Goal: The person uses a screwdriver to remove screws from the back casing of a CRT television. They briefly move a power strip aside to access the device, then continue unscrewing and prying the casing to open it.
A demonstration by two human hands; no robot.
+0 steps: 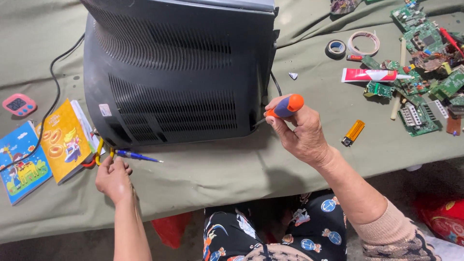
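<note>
One black TV set (pixel 174 72), two picture booklets (pixel 21 164), two tape rolls (pixel 336 47), one orange lighter (pixel 353 132), one glue tube (pixel 369 75) and one pink timer (pixel 19 104) can be counted, plus a circuit board pile (pixel 425 72) too jumbled to count.

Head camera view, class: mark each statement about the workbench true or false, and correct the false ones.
1. The right hand holds an orange and blue screwdriver against the black casing. True.
2. The left hand rests on the glue tube. False: it is at the yellow-handled tool near the blue pen, while the red and white glue tube lies far off to the right.
3. An orange lighter lies on the cloth right of the right hand. True.
4. The green circuit boards are piled left of the casing. False: they lie at its right; booklets lie left.
</note>
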